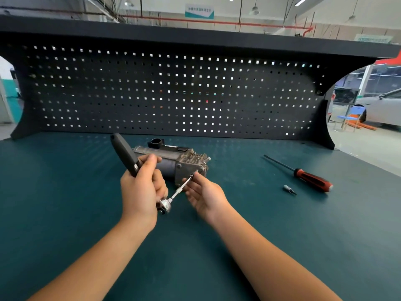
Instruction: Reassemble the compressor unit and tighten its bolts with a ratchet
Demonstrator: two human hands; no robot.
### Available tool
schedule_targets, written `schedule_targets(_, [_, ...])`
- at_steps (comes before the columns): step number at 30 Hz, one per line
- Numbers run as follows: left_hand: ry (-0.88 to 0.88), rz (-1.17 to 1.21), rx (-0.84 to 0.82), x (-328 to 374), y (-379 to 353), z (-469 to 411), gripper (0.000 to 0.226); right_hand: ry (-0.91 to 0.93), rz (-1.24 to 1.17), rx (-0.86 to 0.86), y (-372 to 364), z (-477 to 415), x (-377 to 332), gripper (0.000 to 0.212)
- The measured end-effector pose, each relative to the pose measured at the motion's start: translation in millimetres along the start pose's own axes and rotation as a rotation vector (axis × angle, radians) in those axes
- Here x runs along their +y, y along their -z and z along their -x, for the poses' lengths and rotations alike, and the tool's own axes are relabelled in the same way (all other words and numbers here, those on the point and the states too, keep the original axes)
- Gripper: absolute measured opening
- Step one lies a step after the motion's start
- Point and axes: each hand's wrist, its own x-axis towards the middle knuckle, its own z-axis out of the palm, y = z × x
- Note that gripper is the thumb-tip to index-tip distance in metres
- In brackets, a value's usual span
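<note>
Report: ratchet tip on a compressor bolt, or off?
On, apparently: the ratchet extension tip meets a bolt on the compressor end plate, right hand pinching it there. Seating: cannot tell.

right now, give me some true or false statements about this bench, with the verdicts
1. The left hand grips the ratchet by its black handle. True.
2. The right hand holds the screwdriver. False: the screwdriver lies on the table, and the right hand pinches the extension bar.
3. The compressor lies on the teal table. True.
4. Tools hang on the pegboard. False: none show on it.
5. A loose bit lies near the screwdriver. True.
</note>
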Motion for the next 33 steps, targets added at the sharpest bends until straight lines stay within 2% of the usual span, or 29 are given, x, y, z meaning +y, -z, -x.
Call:
schedule_targets(16, [0.053, -0.045, -0.045, -12.0, -4.8, 7.9, 0.024, 0.048, 0.035, 0.090, 5.3, -3.3, -2.4, 0.017])
schedule_targets(24, [0.142, 0.107, 0.064, -8.7, -7.0, 7.0, 0.024, 0.092, 0.060, 0.072, 8.1, -6.5, -3.4, 0.016])
schedule_targets(33, [0.161, 0.109, 0.083, -10.6, -8.5, 8.5, 0.025, 0.094, 0.093, 0.092, 9.5, -8.8, -2.9, 0.014])
